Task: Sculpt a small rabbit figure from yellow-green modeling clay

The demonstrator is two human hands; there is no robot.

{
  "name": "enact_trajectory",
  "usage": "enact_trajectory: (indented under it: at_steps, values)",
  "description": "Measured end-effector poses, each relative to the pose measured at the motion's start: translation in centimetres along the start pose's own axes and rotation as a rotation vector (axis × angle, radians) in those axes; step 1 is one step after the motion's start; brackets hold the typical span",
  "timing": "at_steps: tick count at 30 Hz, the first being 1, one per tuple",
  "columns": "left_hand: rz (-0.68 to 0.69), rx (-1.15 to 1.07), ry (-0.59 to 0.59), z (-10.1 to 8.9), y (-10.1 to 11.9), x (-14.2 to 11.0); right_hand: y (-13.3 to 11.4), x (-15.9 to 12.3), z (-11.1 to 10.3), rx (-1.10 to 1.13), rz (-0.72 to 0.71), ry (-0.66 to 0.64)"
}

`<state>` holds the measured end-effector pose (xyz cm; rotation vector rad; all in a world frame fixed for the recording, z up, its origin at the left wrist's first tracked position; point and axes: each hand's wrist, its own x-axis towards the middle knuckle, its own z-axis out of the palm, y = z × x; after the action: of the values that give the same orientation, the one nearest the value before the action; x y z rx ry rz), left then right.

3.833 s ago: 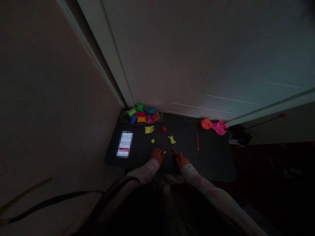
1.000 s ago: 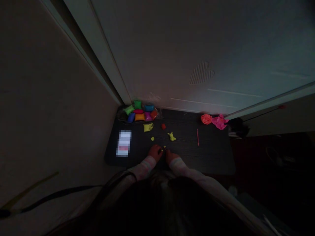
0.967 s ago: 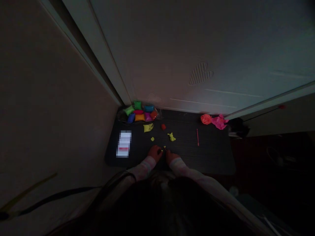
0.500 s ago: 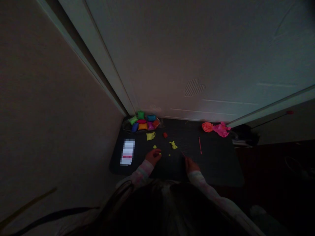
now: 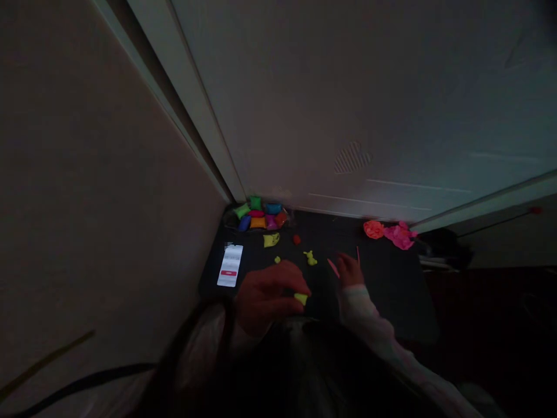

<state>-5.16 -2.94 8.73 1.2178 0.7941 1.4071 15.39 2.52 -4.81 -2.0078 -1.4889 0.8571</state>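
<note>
My left hand [image 5: 272, 293], near the table's front edge, pinches a small piece of yellow clay [image 5: 300, 299] between thumb and fingertips. To the right, my right hand [image 5: 348, 270] is closed on a flat pink modelling tool [image 5: 333, 267], whose blade points up and left. A yellow clay animal figure [image 5: 310, 258] with long ears lies between and beyond the hands. Past my left hand sits a small yellow clay lump [image 5: 277, 259]. Beside my right hand lies a second thin pink tool [image 5: 358, 254], its near end hidden by the hand.
Several colored clay packets [image 5: 257, 222] lie at the back left, near an opened yellow packet [image 5: 271, 240] and a red lump [image 5: 296, 239]. A lit phone [image 5: 230, 266] rests at left. Crumpled orange [image 5: 373, 229] and pink [image 5: 400, 237] pieces lie back right, by the white door [image 5: 313, 116].
My left hand has risen closer to the camera with the yellow clay. My right hand has moved forward and right, beside the second tool. The view has shifted slightly.
</note>
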Motion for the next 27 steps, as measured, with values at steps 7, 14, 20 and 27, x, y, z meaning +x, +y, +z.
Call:
enact_trajectory:
  at_steps: [7, 14, 20, 27]
  values:
    - [0.362, 0.494, -0.019, 1.1, 4.1, 0.9, -12.2, -6.6, -8.9, 0.53, -0.754, -0.361]
    - [0.429, 0.724, 0.012, 1.1, 3.6, 0.6, -13.5, -8.1, -8.8, 0.713, -0.582, -0.512]
    - [0.334, 0.801, -0.017, -0.6, -1.0, 1.1, -11.0, -5.8, -4.1, 0.971, 0.003, -0.624]
    - [0.063, 0.743, -0.051, -2.1, -5.5, 1.3, -8.7, -3.9, -0.3, 1.003, 0.092, -0.625]
